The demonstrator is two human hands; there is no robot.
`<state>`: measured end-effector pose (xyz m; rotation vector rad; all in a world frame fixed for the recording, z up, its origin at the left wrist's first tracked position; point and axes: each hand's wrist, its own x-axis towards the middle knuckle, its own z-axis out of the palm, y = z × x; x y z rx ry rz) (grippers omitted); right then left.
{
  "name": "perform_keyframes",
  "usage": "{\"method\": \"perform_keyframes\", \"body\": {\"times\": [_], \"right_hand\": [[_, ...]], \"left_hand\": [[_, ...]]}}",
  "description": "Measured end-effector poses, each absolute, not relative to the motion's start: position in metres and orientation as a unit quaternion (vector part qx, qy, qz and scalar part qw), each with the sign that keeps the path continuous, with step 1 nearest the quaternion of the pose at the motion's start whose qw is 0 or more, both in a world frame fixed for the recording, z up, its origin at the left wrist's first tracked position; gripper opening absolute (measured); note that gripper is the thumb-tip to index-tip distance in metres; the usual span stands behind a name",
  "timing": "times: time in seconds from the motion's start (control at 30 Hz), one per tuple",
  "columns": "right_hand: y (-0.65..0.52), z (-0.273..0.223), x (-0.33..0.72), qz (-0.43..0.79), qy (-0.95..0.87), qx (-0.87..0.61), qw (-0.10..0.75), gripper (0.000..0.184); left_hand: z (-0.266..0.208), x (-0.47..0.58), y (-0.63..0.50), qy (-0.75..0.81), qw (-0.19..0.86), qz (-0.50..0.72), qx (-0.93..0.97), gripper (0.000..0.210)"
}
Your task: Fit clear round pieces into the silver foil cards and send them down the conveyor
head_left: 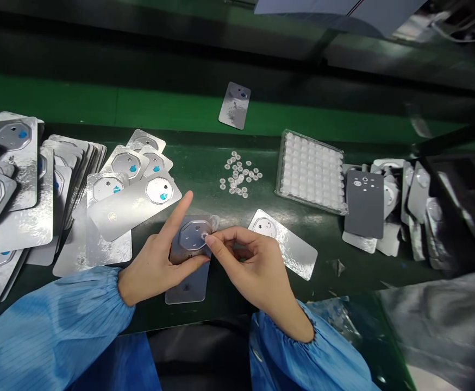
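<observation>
A silver phone back cover [186,290] with an octagonal camera plate lies in front of me. My left hand [160,266] grips its left side, thumb across the face and index finger stretched out away from it; its other fingers are largely hidden. With thumb and index finger, my right hand [248,258] pinches a small, clear round piece [204,235] at the right side of the camera plate. The fingertips partly cover this piece. Another silver back cover [297,250] lies just right of my right hand. Loose clear round pieces [241,176] are scattered beyond both hands.
Stacked back covers with blue marks [25,217] fill the left side, and more overlap [135,209] beside my left hand. A clear tray of white round parts [313,171] stands right of centre. Dark and silver covers [363,203] lie farther right. One cover [235,106] rests at the back.
</observation>
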<state>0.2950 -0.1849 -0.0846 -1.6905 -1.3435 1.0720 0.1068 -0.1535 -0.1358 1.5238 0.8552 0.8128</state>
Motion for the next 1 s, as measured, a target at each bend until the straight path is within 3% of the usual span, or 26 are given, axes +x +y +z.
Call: {"method": "perform_keyframes", "body": {"times": [0.53,0.63,0.8,0.9,1.0], "right_hand": [[-0.162,-0.081,0.308,0.498,-0.524,-0.607,0.329,0.036],[-0.165,-0.087,0.309,0.508,-0.537,-0.572,0.356,0.035],[-0.187,-0.103,0.302,0.553,-0.532,-0.544,0.341,0.045],[-0.195,-0.107,0.294,0.591,-0.517,-0.543,0.297,0.043],[-0.175,-0.098,0.298,0.564,-0.548,-0.540,0.300,0.048]], "left_hand": [[-0.130,0.110,-0.155,0.368,0.590,0.390,0.604,0.121],[-0.126,0.112,-0.152,0.379,0.629,0.391,0.554,0.106],[-0.121,0.112,-0.138,0.438,0.643,0.387,0.494,0.050],[-0.122,0.110,-0.131,0.453,0.628,0.409,0.483,0.044],[-0.122,0.106,-0.126,0.455,0.623,0.433,0.466,0.054]]}}
